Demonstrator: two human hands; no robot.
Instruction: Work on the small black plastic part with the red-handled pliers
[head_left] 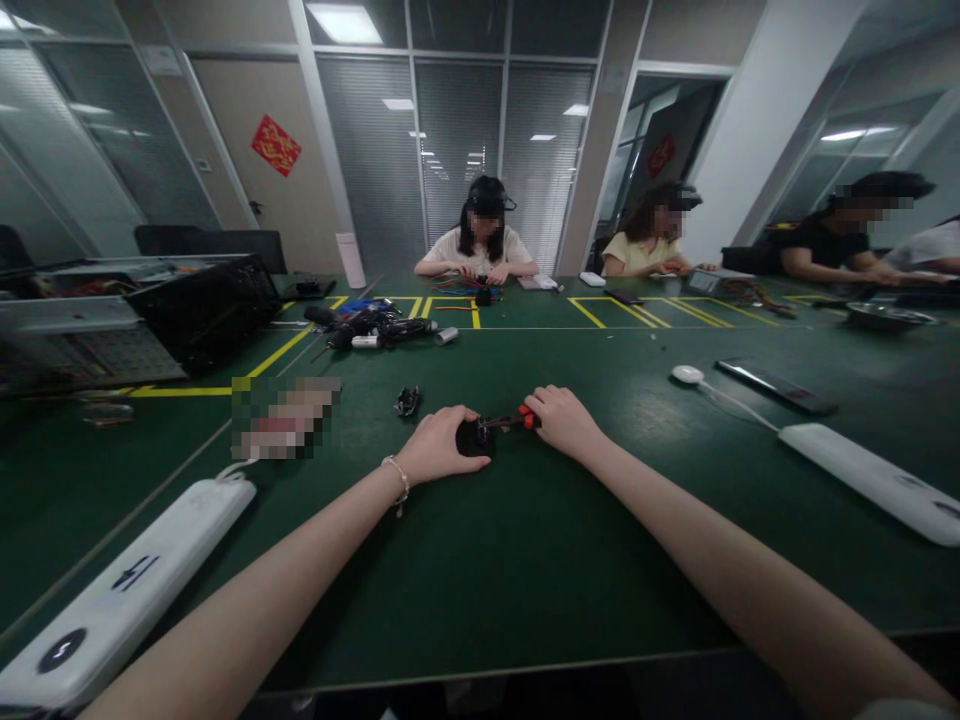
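Note:
My left hand (441,443) is closed around a small black part (475,440), thumb and fingers on either side of it, and rests on the green table (585,580). The part's exact kind is too small to make out. In my right hand (562,420) is a pair of pliers (527,417) with red handles. The jaws point left and meet the black part at its upper right edge; I cannot tell whether they grip it. A small dark piece with metallic bits (407,401) lies on the table just beyond my left hand.
White power-bank-like bars (150,570) lie at left and right (862,475). A phone (776,386) is at right. Cables and connectors (375,325) are heaped behind my left hand. A computer case (202,310) stands at far left. Several people sit across the table, one opposite (484,245).

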